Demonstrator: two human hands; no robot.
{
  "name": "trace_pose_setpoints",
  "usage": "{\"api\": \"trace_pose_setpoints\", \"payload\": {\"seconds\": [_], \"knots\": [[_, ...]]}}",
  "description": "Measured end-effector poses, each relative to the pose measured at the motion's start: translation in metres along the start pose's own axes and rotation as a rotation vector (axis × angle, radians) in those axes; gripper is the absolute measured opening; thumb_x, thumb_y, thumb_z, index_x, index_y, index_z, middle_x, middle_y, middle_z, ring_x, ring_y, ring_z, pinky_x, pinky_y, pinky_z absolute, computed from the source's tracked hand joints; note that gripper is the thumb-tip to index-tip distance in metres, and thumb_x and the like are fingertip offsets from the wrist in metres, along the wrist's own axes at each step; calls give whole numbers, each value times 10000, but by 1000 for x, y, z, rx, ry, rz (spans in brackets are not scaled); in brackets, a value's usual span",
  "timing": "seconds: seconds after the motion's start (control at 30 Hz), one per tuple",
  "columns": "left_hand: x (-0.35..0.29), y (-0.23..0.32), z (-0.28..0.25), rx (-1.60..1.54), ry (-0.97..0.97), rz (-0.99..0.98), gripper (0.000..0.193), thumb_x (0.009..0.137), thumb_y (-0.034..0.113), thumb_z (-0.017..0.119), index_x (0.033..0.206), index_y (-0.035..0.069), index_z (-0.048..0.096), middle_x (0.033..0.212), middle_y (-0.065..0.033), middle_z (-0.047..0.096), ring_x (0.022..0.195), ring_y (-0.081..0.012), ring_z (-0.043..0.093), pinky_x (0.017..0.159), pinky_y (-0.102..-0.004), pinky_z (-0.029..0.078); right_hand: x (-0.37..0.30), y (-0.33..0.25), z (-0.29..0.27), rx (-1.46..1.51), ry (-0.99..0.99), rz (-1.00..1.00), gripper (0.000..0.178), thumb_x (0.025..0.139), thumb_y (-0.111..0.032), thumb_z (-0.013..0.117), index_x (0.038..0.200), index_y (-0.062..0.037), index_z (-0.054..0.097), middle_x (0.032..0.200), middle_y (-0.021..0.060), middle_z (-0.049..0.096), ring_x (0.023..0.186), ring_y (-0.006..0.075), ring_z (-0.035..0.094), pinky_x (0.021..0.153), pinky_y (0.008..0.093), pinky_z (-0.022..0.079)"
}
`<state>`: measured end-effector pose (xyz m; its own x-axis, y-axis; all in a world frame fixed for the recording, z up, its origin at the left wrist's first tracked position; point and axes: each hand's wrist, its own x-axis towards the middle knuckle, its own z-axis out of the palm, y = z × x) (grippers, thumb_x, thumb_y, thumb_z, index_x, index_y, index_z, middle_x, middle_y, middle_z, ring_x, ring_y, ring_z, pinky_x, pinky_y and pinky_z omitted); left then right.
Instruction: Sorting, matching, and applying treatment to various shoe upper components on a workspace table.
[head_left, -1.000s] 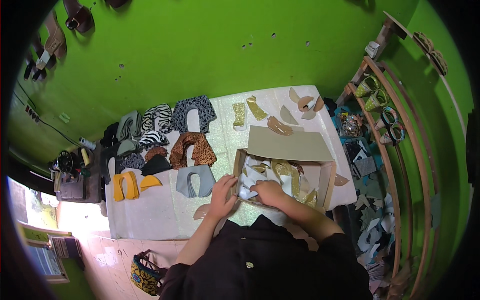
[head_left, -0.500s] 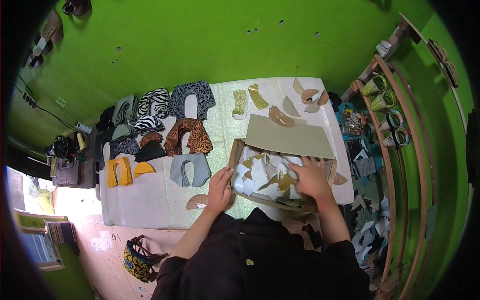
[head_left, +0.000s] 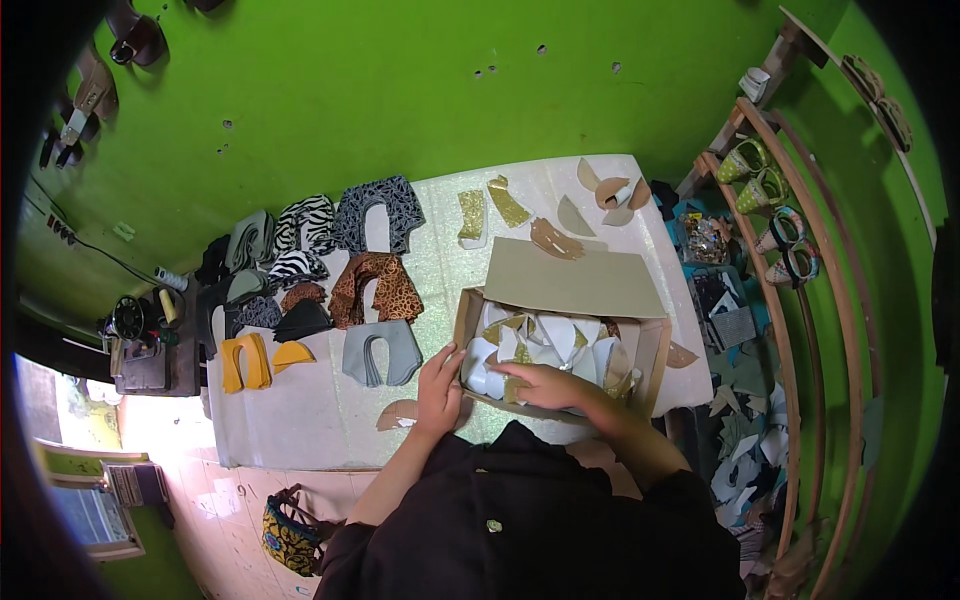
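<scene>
Behind everything rises the green wall (head_left: 380, 90), and before it spreads the pale, shiny-topped table (head_left: 290, 430) I work at. On its right half, close to me, sits the open cardboard box (head_left: 655, 368), its brown flap (head_left: 575, 280) on the far side. To the left of it lie a leopard-print stack (head_left: 347, 298) of arched cut pieces, a grey stack (head_left: 356, 352) just nearer me and a yellow stack (head_left: 234, 366) farther left. My right hand (head_left: 545, 386) is inside the box, forefinger stretched over the white scraps (head_left: 555, 335); I cannot tell whether my fingers pinch any. My left hand (head_left: 438, 390) rests at the box's left wall, fingers straight and close together, though whether they grip it I cannot tell. Just left of that hand lies a tan half-round piece (head_left: 397, 414)
</scene>
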<state>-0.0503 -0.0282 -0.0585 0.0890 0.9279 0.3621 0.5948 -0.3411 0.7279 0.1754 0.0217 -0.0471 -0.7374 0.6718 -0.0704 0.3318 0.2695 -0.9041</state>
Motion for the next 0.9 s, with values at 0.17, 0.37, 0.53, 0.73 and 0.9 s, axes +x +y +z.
{"api": "trace_pose_setpoints", "payload": {"seconds": [0.17, 0.37, 0.53, 0.73, 0.9], "knots": [[-1, -3, -2, 4, 15, -13, 465, 726, 61, 450, 1179, 24, 548, 1277, -183, 473, 1137, -345, 454, 978, -409, 329, -23, -3, -60, -225, 379, 483, 214, 822, -111, 502, 978, -41, 630, 806, 153, 646, 743, 268, 637, 660, 372, 483], [3, 1, 2, -12, 25, -7, 453, 731, 72, 449, 1168, 23, 555, 1270, -190, 474, 1137, -347, 452, 976, -411, 331, -47, 68, -69, -821, 474, 894, 484, 778, -218, 573, 1183, 19, 454, 1191, 176, 531, 1000, 342, 575, 801, 479, 464], [-1, -4, 2, -3, 35, -1, 440, 730, 72, 449, 1152, 28, 565, 1261, -190, 482, 1126, -349, 463, 969, -413, 339, -34, 57, -74, -647, 436, 1006, 432, 751, -241, 595, 1116, -21, 528, 1044, 158, 609, 951, 320, 600, 809, 466, 457], [2, -2, 2, -3, 30, 16, 424, 718, 62, 454, 1122, 26, 577, 1255, -190, 487, 1109, -351, 473, 960, -413, 349, -56, 78, -83, -136, 468, 678, 271, 692, -203, 647, 893, -26, 603, 811, 86, 632, 779, 203, 599, 709, 339, 454], [1, -1, -2, -8, 29, 7, 416, 708, 59, 461, 1105, 25, 582, 1247, -190, 493, 1095, -350, 476, 944, -414, 354, -60, 25, -84, 336, 471, 396, 173, 689, -9, 673, 815, -28, 554, 726, -10, 568, 697, 62, 507, 634, 216, 418]]}}
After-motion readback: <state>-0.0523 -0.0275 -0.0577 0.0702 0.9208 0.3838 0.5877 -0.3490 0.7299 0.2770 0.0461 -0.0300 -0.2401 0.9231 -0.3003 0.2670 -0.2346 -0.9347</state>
